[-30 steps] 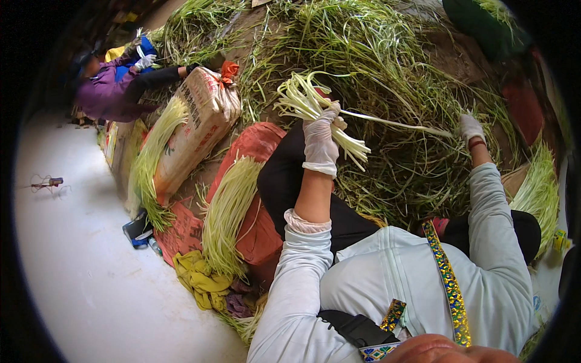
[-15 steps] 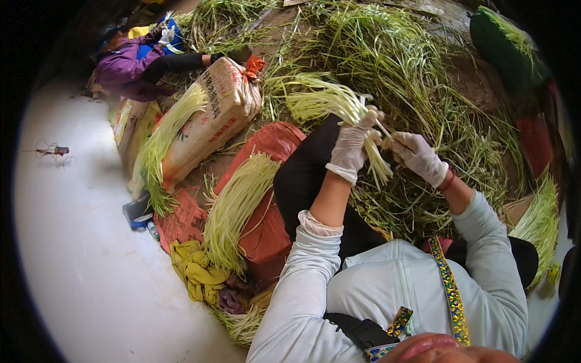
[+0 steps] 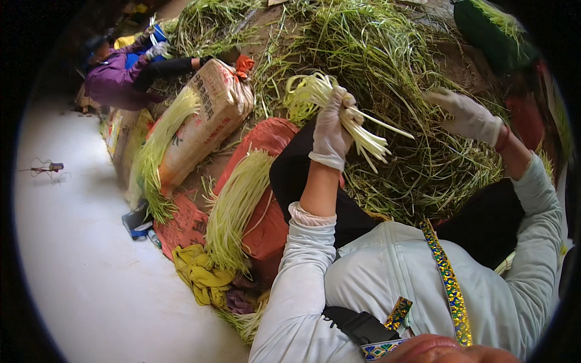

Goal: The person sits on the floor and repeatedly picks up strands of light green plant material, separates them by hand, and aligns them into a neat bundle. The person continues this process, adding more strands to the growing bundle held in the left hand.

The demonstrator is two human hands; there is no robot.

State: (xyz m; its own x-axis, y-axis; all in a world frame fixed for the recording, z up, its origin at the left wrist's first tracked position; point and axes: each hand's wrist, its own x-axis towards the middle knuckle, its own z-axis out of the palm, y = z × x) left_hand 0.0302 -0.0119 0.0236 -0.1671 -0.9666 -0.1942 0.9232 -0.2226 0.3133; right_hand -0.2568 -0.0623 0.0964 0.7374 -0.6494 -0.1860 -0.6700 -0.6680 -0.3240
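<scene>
Gloved in thin white, my left hand (image 3: 331, 136) is closed around a bunch of long pale-green stalks (image 3: 369, 144). Their white ends stick out to the right of my fist, one stalk reaching further than the rest. The greener part fans out at the upper left of the fist. My right hand (image 3: 471, 118), also in a white glove, is apart from the bunch, over the right side of a heap of loose green stalks and leaves (image 3: 417, 169). Its fingers are stretched out and slightly blurred, with nothing visible in them.
Left of my knee, a bundle of pale stalks (image 3: 239, 209) lies on a red bag (image 3: 272, 233). Beyond stands a white printed sack (image 3: 212, 115) with another bundle (image 3: 160, 148) against it. A co-worker in purple (image 3: 115, 78) sits at the far left. A yellow cloth (image 3: 200, 272) lies nearby.
My right hand has left the bunch and moved right, its fingers now stretched out. My left hand has shifted slightly left, still gripping the stalks.
</scene>
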